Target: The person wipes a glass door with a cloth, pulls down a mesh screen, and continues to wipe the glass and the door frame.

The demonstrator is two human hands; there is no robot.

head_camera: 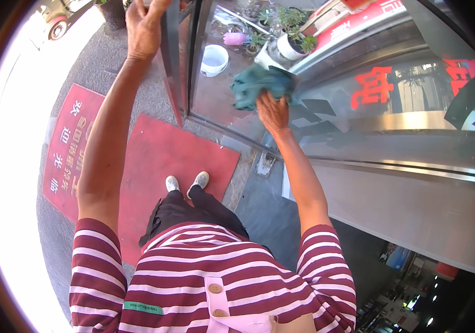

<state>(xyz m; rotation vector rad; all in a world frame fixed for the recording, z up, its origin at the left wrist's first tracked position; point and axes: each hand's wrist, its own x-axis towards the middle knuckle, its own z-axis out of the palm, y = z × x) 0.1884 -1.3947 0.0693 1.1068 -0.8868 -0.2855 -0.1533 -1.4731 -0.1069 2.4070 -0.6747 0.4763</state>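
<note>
A crumpled green cloth (258,85), blurred, lies against a glass pane (229,102) at the upper middle. On its lower edge rests my right hand (274,110), fingers spread over the fabric and pressing it to the glass. My left hand (143,35) is raised at the top, beside the dark metal frame (170,54) of an open door. Its fingertips run out of the picture, so its hold on the door is hidden. Red characters (372,87) are stuck on the glass to the right.
Underfoot lies a red mat (179,143); a second red mat with writing (68,150) is at the left. Through the glass show a white bucket (214,60), a pink bottle (235,38) and potted plants (293,23). A metal rail (404,168) crosses the right side. A dark planter (112,14) stands outside.
</note>
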